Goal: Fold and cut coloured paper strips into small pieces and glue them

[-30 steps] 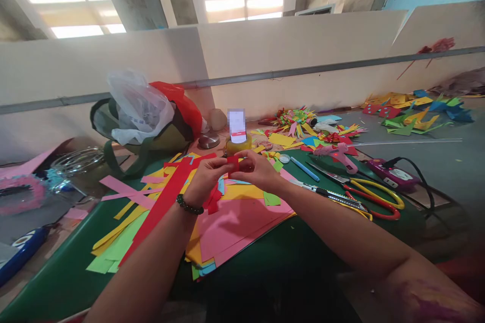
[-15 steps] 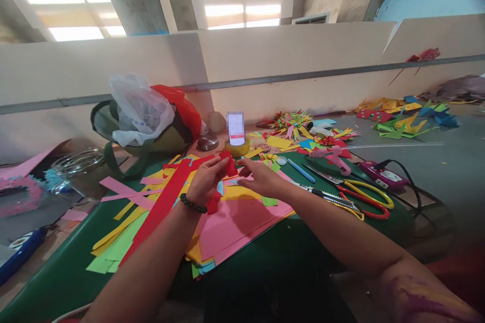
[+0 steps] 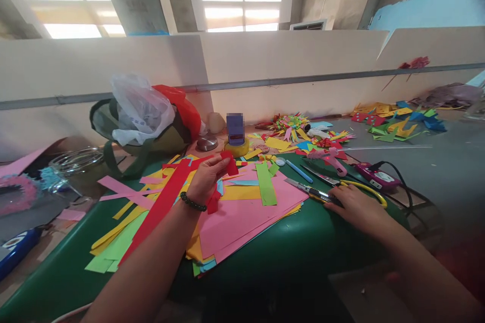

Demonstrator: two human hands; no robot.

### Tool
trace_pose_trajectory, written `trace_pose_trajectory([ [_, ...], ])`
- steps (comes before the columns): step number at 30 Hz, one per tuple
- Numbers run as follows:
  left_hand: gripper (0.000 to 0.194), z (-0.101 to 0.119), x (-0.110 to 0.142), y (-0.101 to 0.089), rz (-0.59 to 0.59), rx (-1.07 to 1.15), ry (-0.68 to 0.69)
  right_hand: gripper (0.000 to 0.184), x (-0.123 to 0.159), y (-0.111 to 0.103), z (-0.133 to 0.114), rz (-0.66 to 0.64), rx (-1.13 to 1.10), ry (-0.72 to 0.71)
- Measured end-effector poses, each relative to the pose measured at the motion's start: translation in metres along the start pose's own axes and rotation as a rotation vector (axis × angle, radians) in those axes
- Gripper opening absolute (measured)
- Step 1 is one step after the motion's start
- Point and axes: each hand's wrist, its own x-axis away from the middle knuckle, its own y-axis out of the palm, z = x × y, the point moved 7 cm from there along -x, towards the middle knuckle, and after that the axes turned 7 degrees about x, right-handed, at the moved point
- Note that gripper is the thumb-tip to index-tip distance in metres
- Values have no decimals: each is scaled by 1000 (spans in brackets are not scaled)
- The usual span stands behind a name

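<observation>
My left hand point(image 3: 206, 177), with a dark bead bracelet on the wrist, pinches a small folded piece of red paper point(image 3: 231, 165) between thumb and fingers. Another red scrap point(image 3: 214, 202) shows just below it. Over at the right, my right hand point(image 3: 352, 206) has its fingers closed on the rear end of a black and yellow utility knife point(image 3: 318, 194). Large scissors point(image 3: 324, 176) lie right beside that hand, which covers part of their handles. Pink sheets point(image 3: 242, 224) are stacked between the hands, with a green strip point(image 3: 267, 184) on top.
Long red strips point(image 3: 161, 207) and yellow and green strips lie at left on the green surface point(image 3: 299, 242). A phone point(image 3: 235, 133) stands in a yellow tape roll point(image 3: 237, 148). A pink glue gun point(image 3: 329, 159) and purple box point(image 3: 379, 175) lie right; a bag point(image 3: 162, 133) stands back left.
My right hand has moved away from the red paper, out to the right, and closed on the utility knife, which has shifted slightly left. My left hand stays put. The phone screen has darkened.
</observation>
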Motion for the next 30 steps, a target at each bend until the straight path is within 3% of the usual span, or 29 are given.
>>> trace_pose_trajectory([
  [5, 29, 1, 2, 5, -49, -23, -40, 19, 10, -29, 3, 134, -230, 53],
  [9, 31, -1, 3, 9, -107, -85, -64, 32, 18, -66, -27, 309, -501, -107],
  [12, 36, -3, 3, 10, -124, -98, -72, 38, 17, -80, -48, 341, -618, -150],
  [22, 37, -5, 9, 22, -244, -106, -86, 38, 9, -82, -67, 327, -688, -182],
  [30, 33, -8, 15, 29, -263, -147, -85, 33, 3, -81, -85, 376, -682, -245],
])
